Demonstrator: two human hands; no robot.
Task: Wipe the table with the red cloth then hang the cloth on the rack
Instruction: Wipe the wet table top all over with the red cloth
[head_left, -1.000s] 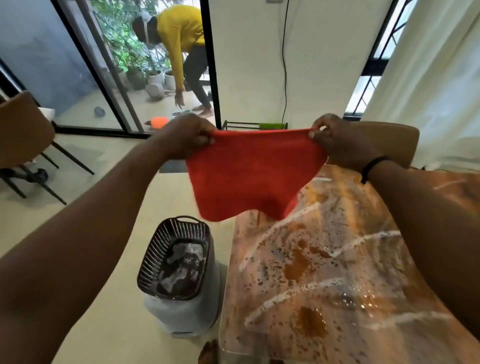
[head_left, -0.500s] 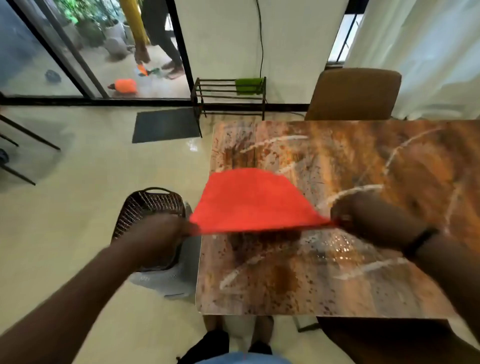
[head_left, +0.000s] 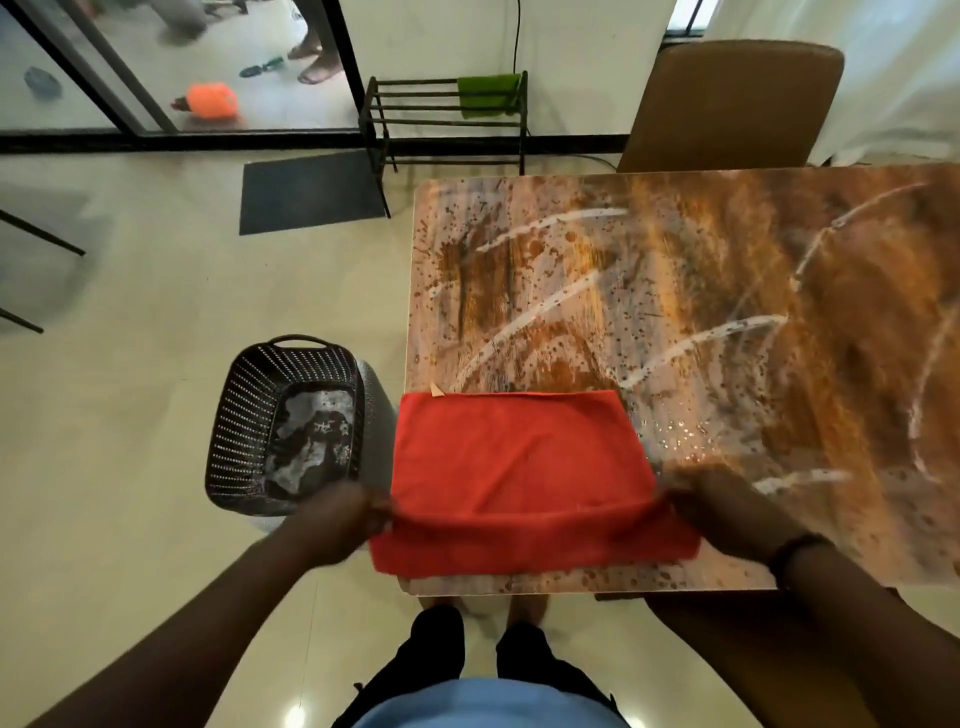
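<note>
Bare forearms, a black wristband (head_left: 795, 552) on the right wrist, dark trousers (head_left: 483, 654).

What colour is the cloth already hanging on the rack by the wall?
Green. The cloth is draped over the dark rack's right end, seen in the head view.

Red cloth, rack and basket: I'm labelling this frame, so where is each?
red cloth (head_left: 519, 467), head view, middle of its flat part
rack (head_left: 415, 122), head view, a bare middle rail
basket (head_left: 244, 410), head view, perforated left wall

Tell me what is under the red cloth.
The red cloth lies spread on the table's near left corner, held at its near corners by the left hand and right hand. Whatever the tabletop looks like beneath it is hidden.
</note>
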